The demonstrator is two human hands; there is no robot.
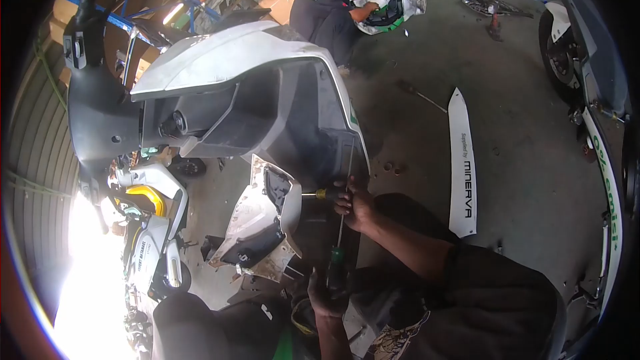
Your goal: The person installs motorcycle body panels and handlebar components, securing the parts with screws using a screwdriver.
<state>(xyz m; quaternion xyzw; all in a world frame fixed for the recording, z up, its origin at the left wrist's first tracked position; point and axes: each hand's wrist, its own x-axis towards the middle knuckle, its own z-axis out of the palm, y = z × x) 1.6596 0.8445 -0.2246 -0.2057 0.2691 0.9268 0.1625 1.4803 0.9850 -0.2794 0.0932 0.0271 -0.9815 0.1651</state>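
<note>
Clearly, the right hand [360,208] has its fingers closed around the yellow-and-black screwdriver [322,194], which points sideways to the white panel [245,218]; whether its tip touches, I cannot tell. The left hand [325,299] curls its fingers at the green-handled screwdriver [338,253], below the right hand. To work well, I think each shaft should stay straight, with even pressure, and the fingers should keep away from the tips.

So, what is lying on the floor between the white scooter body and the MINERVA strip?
The head view shows a screwdriver, near the pointed end of the strip, and small round pieces closer to the scooter.
</note>
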